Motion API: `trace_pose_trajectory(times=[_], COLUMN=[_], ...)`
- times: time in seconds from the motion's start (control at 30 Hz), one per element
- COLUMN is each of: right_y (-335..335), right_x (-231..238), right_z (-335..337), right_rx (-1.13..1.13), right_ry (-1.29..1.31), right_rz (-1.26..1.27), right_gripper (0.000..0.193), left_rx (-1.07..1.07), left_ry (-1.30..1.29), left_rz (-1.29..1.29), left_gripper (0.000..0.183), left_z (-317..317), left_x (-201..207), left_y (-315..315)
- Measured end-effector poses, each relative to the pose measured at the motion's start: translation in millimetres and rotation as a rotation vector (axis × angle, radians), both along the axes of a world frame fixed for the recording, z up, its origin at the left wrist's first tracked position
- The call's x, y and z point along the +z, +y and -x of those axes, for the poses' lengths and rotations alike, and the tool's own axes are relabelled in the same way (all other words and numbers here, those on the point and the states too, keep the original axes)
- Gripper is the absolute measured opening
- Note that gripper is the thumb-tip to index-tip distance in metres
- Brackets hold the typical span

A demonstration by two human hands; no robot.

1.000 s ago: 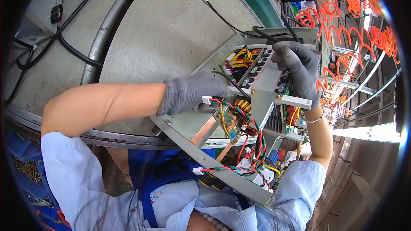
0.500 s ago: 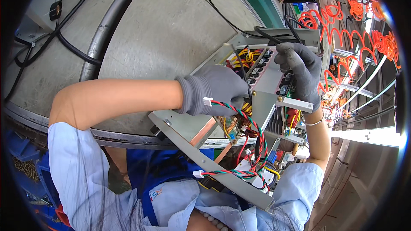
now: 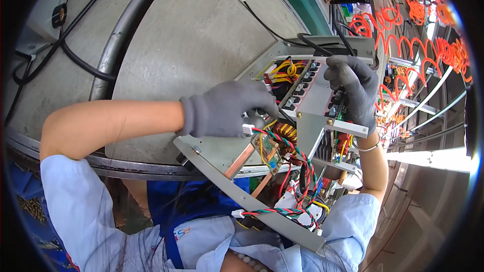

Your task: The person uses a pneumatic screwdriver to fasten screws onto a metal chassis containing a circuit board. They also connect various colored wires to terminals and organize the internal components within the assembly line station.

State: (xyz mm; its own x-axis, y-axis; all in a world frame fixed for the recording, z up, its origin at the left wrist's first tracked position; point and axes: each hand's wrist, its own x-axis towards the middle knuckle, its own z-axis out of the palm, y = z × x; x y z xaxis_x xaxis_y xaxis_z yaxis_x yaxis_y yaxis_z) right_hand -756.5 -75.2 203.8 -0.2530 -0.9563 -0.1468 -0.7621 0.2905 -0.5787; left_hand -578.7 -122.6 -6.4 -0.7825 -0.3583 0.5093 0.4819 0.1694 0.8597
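My left hand (image 3: 222, 108), in a grey glove, reaches over the near left part of an open grey metal chassis (image 3: 212, 168). Its fingers are bent around a thin black cable (image 3: 286, 116), which runs from the fingertips down into the chassis. A white plug (image 3: 247, 129) on a twisted red, green and black wire lies just under this hand. My right hand (image 3: 353, 88), also gloved, is at the right side of a flat metal heatsink plate (image 3: 315, 88). Its fingers are curled together; what they hold, if anything, is hidden. Below the left fingers sits a copper-wound coil (image 3: 285, 132).
A second white plug (image 3: 238, 213) hangs over the chassis's near rail. Yellow wires (image 3: 287, 68) fill the far compartment. A thick black cable (image 3: 315, 45) crosses the far wall. The grey worktable (image 3: 176, 35) extends left, with a metal tube (image 3: 113, 45) across it. Orange coiled hoses (image 3: 398, 45) hang at the right.
My left hand has moved left, away from the heatsink plate, uncovering the coil and circuit board. The thin black cable, upright before, now slants to the left fingers. My right hand has barely moved.
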Motion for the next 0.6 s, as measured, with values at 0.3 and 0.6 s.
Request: trace_pose_trajectory(times=[0.3, 0.6], right_y=[0.3, -2.1], right_x=[-0.9, 0.7], right_z=[1.7, 0.6], right_rx=[0.007, -0.005], right_ry=[0.02, 0.024], right_rz=[-0.003, -0.022], right_gripper=[0.029, 0.029], left_rx=[-0.009, 0.262], left_ry=[-0.018, 0.119], left_rz=[0.144, 0.202], left_gripper=[0.032, 0.017], left_z=[-2.8, 18.9], left_x=[5.9, 3.8], left_y=[2.6, 18.2])
